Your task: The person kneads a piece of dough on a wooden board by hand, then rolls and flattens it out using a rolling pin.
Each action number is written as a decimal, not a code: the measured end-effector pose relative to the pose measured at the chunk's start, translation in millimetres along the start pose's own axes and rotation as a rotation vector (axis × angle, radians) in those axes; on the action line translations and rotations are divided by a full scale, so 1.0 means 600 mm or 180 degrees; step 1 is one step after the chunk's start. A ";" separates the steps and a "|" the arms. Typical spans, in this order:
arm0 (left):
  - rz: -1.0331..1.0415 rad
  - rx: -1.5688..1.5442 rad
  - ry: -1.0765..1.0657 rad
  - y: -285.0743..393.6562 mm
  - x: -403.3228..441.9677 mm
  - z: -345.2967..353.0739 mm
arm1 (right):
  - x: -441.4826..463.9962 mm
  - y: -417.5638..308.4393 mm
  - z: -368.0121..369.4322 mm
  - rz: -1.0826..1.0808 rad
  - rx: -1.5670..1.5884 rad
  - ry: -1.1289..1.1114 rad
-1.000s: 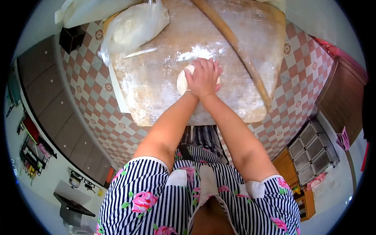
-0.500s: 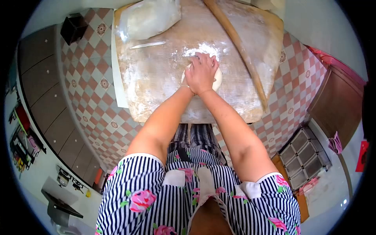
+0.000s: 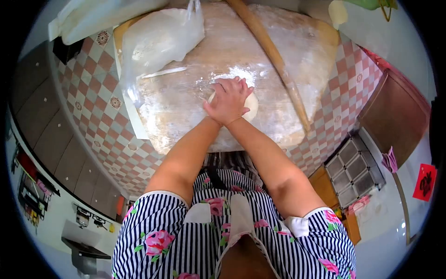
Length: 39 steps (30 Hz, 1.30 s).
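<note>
Our R hand [image 3: 226,100] looks to be on top, open: palm down, fingers extended, thumb out to the L. It's stacked on our L hand [image 3: 244,88], mostly covered; a thumb shows on the R side, but we can't tell how far open the L hand is. Together they bear on the dough [image 3: 252,105], pressed from above; no fingers seen wrapped round it. Can't tell if the R palm itself touches dough.

Vs. ½ s ago: hands are still stacked on the dough, but the thumb on the L sticks out farther from the hand, past the dough's edge. Dough now shows mainly on the R; then it showed both sides. View's shifted too, w/ more of the plastic bag [image 3: 162,39] at far L.

Dough is directly under the hands, approx. mid-board, its R part bare beyond the thumb. Loose flour [image 3: 238,73] is just beyond the fingertips on the far side of the wooden board [image 3: 186,121]. Rolling pin [image 3: 269,46] lies slantwise to the R, well apart from the hands; a thin pale strip [image 3: 165,72] is L, near the bag.
</note>
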<state>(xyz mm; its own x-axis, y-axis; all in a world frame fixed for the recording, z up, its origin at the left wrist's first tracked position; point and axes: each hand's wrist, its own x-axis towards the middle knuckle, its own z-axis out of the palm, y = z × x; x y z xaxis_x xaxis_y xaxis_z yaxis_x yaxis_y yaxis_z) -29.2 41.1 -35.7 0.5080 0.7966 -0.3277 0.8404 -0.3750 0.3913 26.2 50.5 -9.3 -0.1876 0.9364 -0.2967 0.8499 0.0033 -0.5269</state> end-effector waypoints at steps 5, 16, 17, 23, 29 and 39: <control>0.0030 0.0003 -0.0027 -0.001 0.002 -0.002 | 0.004 -0.012 -0.007 0.0096 -0.0129 -0.0018; 0.0015 0.0256 0.0295 0.012 0.004 0.011 | 0.003 -0.004 0.008 -0.0215 0.0002 0.0321; 0.0030 0.0295 0.0329 0.015 0.002 0.012 | 0.003 -0.002 0.012 -0.0257 0.0031 0.0399; 0.0019 0.0442 0.0387 0.027 -0.015 0.007 | -0.017 0.009 -0.010 -0.0260 -0.0160 -0.0036; -0.0164 0.0559 0.0341 0.069 -0.021 0.022 | -0.059 0.040 -0.055 0.0350 -0.0098 0.0030; -0.0377 0.0497 0.0192 0.098 -0.008 0.042 | -0.066 0.059 -0.046 0.0204 -0.0335 -0.0058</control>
<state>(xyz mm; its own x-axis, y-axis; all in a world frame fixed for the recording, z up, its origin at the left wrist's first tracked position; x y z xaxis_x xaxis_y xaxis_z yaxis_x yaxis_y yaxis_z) 22.5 3.1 -32.7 0.3957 0.8646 -0.3096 0.9150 -0.3424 0.2134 77.5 23.0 5.9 -0.1393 0.9293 -0.3421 0.9072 -0.0187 -0.4202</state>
